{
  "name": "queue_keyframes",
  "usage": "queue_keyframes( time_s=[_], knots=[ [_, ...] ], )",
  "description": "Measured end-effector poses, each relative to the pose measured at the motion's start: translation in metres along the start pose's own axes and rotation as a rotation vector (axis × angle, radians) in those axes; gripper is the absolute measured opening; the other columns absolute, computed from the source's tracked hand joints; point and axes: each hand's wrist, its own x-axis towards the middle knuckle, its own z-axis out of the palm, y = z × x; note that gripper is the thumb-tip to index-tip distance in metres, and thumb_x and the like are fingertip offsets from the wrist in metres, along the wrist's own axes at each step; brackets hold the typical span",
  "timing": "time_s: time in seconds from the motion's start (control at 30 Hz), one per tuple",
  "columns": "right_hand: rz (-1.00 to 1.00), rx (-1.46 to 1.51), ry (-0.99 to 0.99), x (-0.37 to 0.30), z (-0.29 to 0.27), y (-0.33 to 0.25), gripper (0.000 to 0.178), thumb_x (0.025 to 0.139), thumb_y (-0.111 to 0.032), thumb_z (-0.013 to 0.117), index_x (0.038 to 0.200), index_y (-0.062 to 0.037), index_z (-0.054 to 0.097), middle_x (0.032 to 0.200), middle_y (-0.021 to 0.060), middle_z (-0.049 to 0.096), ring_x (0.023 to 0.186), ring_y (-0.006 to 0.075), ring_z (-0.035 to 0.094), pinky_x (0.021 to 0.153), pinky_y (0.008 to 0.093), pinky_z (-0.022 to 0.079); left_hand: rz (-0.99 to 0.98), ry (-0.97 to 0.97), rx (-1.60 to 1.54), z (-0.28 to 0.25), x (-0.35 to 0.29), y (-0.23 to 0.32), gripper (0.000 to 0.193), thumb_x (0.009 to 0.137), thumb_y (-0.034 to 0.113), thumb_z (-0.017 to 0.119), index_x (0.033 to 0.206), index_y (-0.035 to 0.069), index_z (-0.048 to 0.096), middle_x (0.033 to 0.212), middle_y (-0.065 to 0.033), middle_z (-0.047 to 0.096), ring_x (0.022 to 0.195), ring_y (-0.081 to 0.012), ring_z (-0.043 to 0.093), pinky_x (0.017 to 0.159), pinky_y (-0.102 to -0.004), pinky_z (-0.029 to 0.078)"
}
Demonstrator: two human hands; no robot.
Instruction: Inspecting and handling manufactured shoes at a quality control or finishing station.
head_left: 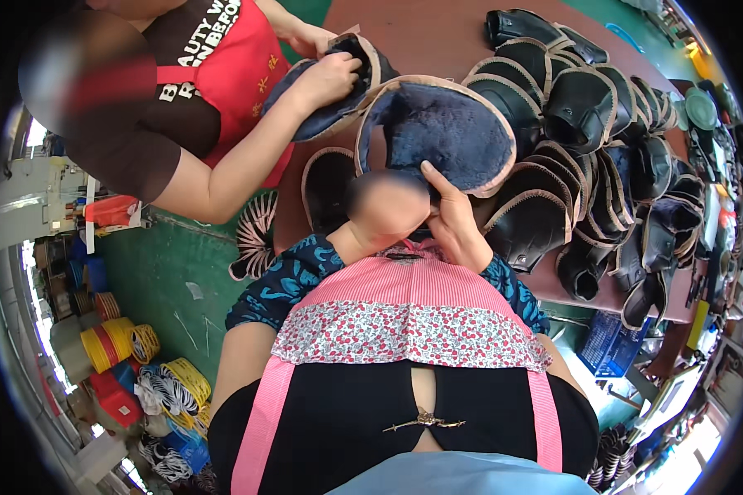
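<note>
My right hand [456, 216] grips the near edge of a fleece-lined shoe upper [450, 132], its thumb lying on the dark blue plush. The upper has a pale tan rim and is spread with its lining facing up. Close beside the right hand, at the upper's near left edge, is my left hand [388, 210]; it is blurred and its fingers cannot be made out. A black upper [328, 186] lies on the table left of my hands. Across from me, a co-worker's hands [326, 82] hold another plush-lined upper [338, 115], close against mine.
Many black uppers [582, 107] are heaped and nested across the right of the reddish-brown table [404, 37]. A striped bundle [260, 231] hangs by its left edge. Below on the right is a blue crate [611, 346]; yellow rolls [107, 346] sit on the left floor.
</note>
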Motion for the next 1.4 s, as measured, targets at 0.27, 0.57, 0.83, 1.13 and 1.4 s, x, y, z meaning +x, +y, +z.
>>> queue_keyframes(
  time_s=[0.27, 0.57, 0.83, 1.13, 1.4],
  knots=[
    [-0.186, 0.062, -0.012, 0.0, -0.008, -0.016, 0.04, 0.094, 0.003, 0.082, 0.133, 0.0009, 0.071, 0.125, 0.0138, 0.077, 0.106, 0.0291, 0.078, 0.093, 0.0429, 0.066, 0.004, 0.091, -0.159, -0.019, -0.005, 0.012, 0.026, 0.09, 0.027, 0.083, 0.115, 0.017, 0.081, 0.13, -0.0002, 0.07, 0.123, -0.0207, 0.063, 0.107, -0.0423, 0.049],
    [-0.277, -0.137, 0.002, -0.011, -0.014, -0.021, 0.051, 0.093, 0.01, 0.077, 0.142, -0.0005, 0.067, 0.134, 0.015, 0.075, 0.118, 0.0308, 0.076, 0.105, 0.0449, 0.064, -1.377, 0.093, -1.421, 0.015, -0.016, 0.007, 0.107, 0.098, 0.016, 0.085, 0.175, 0.006, 0.011, 0.162, -0.0192, 0.04, 0.154, -0.0328, 0.046, 0.122, -0.0447, 0.048],
    [-0.332, -0.086, 0.048, 0.019, -0.029, -0.013, 0.052, 0.092, 0.007, 0.083, 0.142, -0.0007, 0.067, 0.133, 0.0129, 0.075, 0.115, 0.0308, 0.076, 0.102, 0.0443, 0.065, -1.225, 0.155, -1.297, 0.044, -0.021, 0.022, 0.12, 0.082, 0.005, 0.091, 0.172, 0.002, 0.012, 0.164, -0.0212, 0.037, 0.153, -0.0339, 0.046, 0.126, -0.0476, 0.044],
    [-0.245, -0.084, -0.027, 0.012, -0.05, -0.014, 0.051, 0.092, 0.006, 0.083, 0.14, 0.0009, 0.067, 0.134, 0.0118, 0.075, 0.118, 0.0286, 0.075, 0.105, 0.0427, 0.062, -1.092, 0.162, -1.024, 0.04, -0.023, 0.03, 0.13, 0.082, 0.014, 0.095, 0.175, -0.002, 0.006, 0.167, -0.027, 0.033, 0.156, -0.0393, 0.042, 0.129, -0.0502, 0.039],
    [-0.41, -0.254, 0.067, 0.013, -0.049, 0.001, 0.068, 0.093, 0.002, 0.085, 0.154, 0.0017, 0.056, 0.143, 0.0131, 0.07, 0.127, 0.0278, 0.07, 0.112, 0.0401, 0.056, -1.087, 0.024, -0.934, 0.022, -0.013, 0.048, 0.133, 0.088, 0.022, 0.096, 0.175, -0.004, -0.001, 0.162, -0.0302, 0.031, 0.152, -0.0419, 0.046, 0.124, -0.0481, 0.045]
  ],
)
